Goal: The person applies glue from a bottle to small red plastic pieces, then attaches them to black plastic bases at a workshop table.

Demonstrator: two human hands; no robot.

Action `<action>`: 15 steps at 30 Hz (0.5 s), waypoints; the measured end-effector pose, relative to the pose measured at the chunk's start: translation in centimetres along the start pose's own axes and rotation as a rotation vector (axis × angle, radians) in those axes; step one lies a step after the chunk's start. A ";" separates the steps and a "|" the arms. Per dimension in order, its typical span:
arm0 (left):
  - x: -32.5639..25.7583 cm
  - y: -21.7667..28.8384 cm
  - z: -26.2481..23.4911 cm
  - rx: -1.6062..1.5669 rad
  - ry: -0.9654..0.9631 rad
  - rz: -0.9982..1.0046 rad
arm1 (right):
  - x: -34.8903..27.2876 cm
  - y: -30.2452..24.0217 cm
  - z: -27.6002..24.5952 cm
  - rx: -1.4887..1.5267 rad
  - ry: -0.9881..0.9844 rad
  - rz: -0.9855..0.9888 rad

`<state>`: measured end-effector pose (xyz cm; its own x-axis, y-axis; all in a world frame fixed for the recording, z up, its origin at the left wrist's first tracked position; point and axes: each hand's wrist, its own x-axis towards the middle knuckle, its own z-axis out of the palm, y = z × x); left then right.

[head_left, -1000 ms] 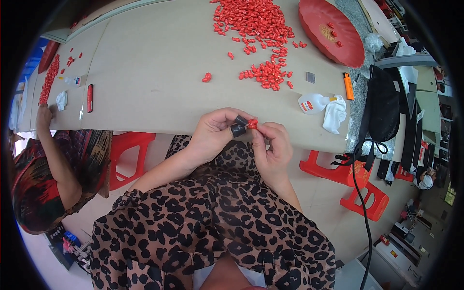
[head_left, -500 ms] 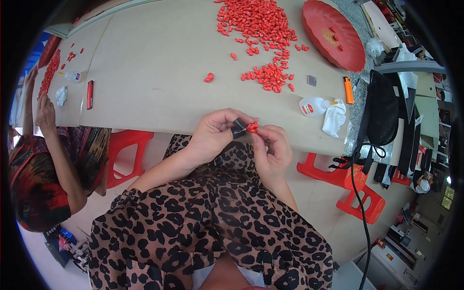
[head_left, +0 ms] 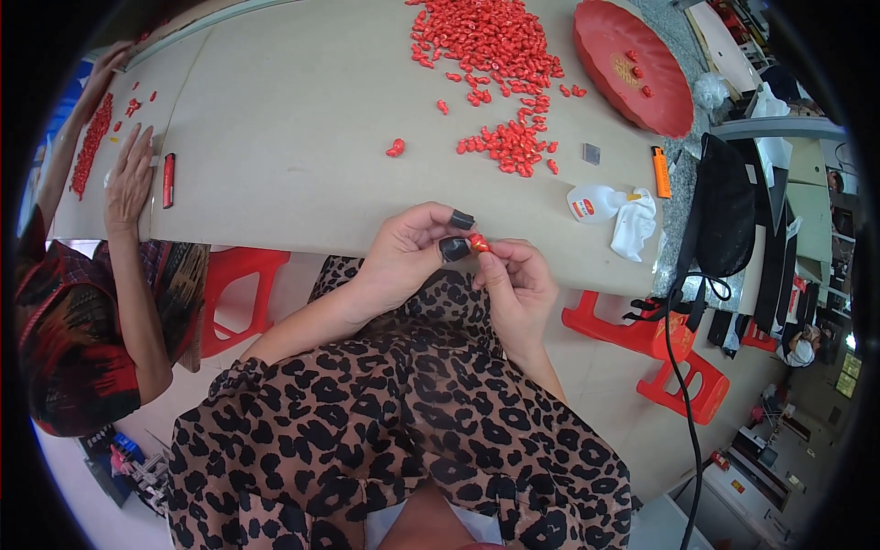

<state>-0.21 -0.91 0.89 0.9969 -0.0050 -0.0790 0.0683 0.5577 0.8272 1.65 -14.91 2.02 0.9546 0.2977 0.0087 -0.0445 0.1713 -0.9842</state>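
A small glossy red figurine [head_left: 478,243] is pinched between the thumb and forefinger of my right hand [head_left: 521,282], just off the table's front edge. My left hand [head_left: 403,257] is beside it, with black covers on its thumb and forefinger. Those two fingertips stand apart, the thumb close against the figurine; whether it touches cannot be made out. One loose red figurine [head_left: 395,148] lies ahead on the table [head_left: 293,119]. Farther off are a small cluster of red figurines [head_left: 513,148] and a large pile [head_left: 486,38].
A red scalloped tray [head_left: 665,115] with several pieces is at the far right. Nearer are a white squeeze bottle [head_left: 591,203], a crumpled white cloth [head_left: 632,227], and an orange lighter-like item [head_left: 661,171]. At left, a co-worker's hand [head_left: 128,188] lies near a red lighter-like item [head_left: 169,181].
My left forefinger has lifted off the figurine and away from the thumb. The figurine has turned slightly in my right fingers. The co-worker's hands have shifted, one reaching farther away.
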 end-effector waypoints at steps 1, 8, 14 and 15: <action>0.0 0.0 0.0 0.000 -0.001 0.000 | 0.0 -0.1 0.0 0.000 0.001 -0.001; 0.1 0.0 0.1 0.005 0.004 -0.045 | 0.1 -0.3 -0.1 0.045 -0.009 0.053; 0.2 0.3 0.3 -0.007 0.005 -0.069 | 0.3 -0.3 0.0 0.106 -0.004 0.065; 0.2 0.3 0.3 -0.014 0.009 -0.073 | 0.3 -0.3 0.0 0.122 -0.006 0.069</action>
<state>-0.02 -0.95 1.32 0.9888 -0.0387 -0.1438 0.1402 0.5677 0.8112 1.99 -14.84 2.36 0.9462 0.3184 -0.0572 -0.1462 0.2630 -0.9537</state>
